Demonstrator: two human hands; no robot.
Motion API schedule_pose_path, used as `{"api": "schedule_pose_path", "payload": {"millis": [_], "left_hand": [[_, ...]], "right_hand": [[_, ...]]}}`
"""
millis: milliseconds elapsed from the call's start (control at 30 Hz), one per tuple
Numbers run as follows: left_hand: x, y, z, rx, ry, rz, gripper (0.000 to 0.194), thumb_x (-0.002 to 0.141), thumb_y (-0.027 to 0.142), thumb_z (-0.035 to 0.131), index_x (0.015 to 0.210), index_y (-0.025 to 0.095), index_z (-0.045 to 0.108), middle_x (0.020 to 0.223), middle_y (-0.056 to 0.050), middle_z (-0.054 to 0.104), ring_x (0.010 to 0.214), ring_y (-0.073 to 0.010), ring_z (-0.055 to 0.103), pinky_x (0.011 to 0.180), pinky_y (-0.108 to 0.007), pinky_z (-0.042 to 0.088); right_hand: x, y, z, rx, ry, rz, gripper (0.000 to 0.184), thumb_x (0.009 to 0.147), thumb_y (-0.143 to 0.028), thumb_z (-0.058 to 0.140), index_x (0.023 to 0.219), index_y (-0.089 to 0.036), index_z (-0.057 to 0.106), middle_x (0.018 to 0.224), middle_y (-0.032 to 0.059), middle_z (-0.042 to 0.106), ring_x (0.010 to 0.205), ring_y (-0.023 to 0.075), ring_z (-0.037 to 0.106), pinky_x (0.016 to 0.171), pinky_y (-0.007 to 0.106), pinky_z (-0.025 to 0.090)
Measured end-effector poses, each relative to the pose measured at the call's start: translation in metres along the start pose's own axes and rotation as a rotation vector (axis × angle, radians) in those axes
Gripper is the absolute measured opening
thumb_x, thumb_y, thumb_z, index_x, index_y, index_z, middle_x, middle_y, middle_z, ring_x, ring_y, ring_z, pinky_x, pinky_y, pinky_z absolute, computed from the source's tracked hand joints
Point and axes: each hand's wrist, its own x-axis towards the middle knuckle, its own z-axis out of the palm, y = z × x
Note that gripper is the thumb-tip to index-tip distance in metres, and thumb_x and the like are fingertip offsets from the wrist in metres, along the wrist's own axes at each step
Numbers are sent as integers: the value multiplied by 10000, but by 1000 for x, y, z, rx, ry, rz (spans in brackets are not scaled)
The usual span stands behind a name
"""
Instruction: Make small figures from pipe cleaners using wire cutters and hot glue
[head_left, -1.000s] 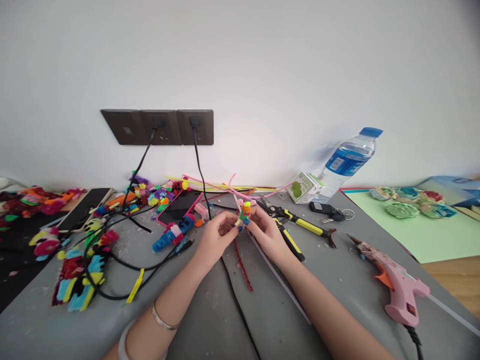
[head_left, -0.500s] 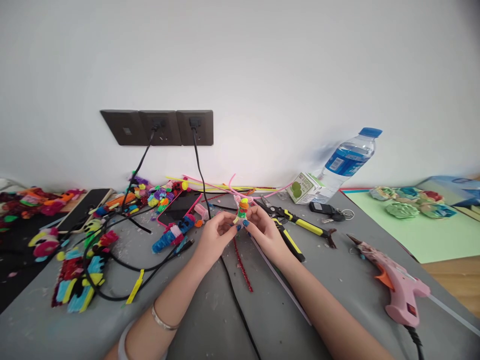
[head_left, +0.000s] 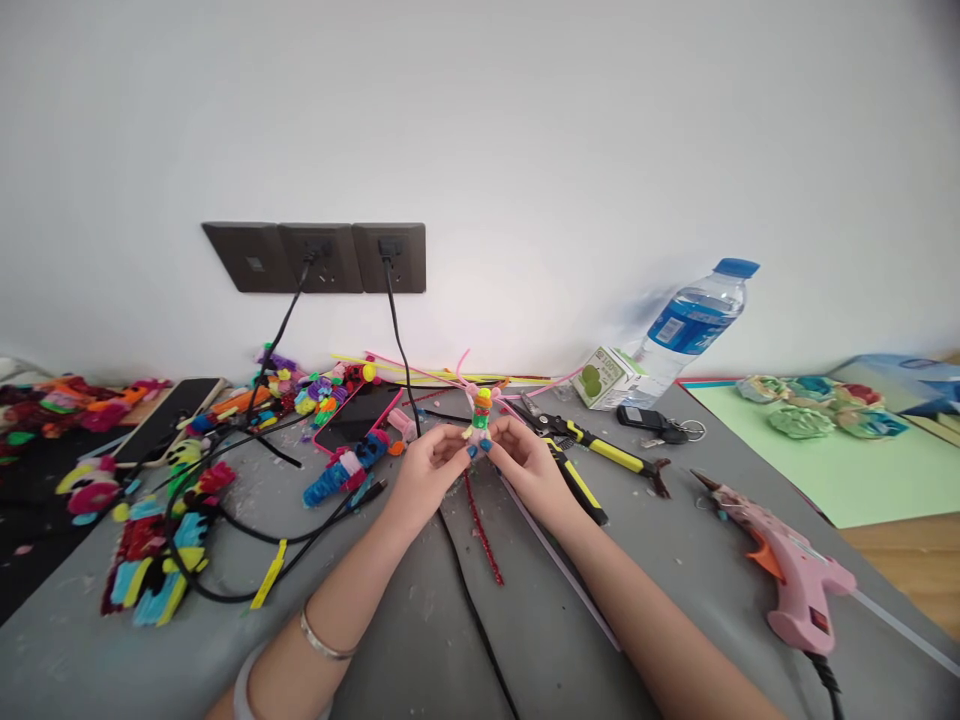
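Between my two hands is a small pipe-cleaner figure (head_left: 481,412) with green, orange, yellow and pale parts, held upright above the table. My left hand (head_left: 431,465) pinches it from the left with thumb and fingertips. From the right, my right hand (head_left: 529,468) pinches it in the same way. The thumbs almost meet at its base, and the fingers hide its lower part. Just below lies a red tinsel stem (head_left: 484,530). Behind the figure are pink pipe cleaners (head_left: 466,368).
Yellow-handled pliers (head_left: 615,450), a juice carton (head_left: 606,378), a leaning water bottle (head_left: 694,325) and keys (head_left: 664,425) stand or lie right. A pink glue gun (head_left: 795,575) is further right. Left are black cables (head_left: 225,595), a phone (head_left: 360,415) and several fuzzy figures (head_left: 349,468).
The figure has tilted or turned slightly in my fingers, and its top sits a little further left. Both hands keep their pinch. The view has shifted very slightly.
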Motion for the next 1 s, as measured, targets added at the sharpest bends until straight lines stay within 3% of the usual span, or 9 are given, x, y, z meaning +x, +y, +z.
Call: {"api": "schedule_pose_path", "payload": {"millis": [400, 700, 1000], "left_hand": [[0, 6, -3, -31, 107, -68, 336, 713, 395, 765, 955, 172, 700, 928, -59, 721, 770, -159, 636, 628, -232, 463], [1, 3, -3, -54, 53, -57, 309, 693, 361, 794, 903, 171, 671, 840, -33, 696, 766, -166, 638, 672, -256, 475], [1, 2, 0, -71, 5, -52, 306, 666, 318, 819, 835, 160, 619, 819, -20, 667, 785, -155, 623, 736, -251, 466]], "right_hand": [[-1, 1, 0, -40, -43, -16, 260, 869, -459, 652, 891, -213, 572, 776, 4, 571, 689, 151, 523, 619, 275, 432], [0, -1, -1, -75, 15, -37, 331, 859, -548, 630, 856, -218, 598, 793, 34, 638, 709, 180, 564, 649, 296, 461], [0, -5, 0, -57, 49, -25, 329, 856, -526, 633, 815, -203, 586, 721, 5, 564, 613, 141, 476, 579, 265, 405]]}}
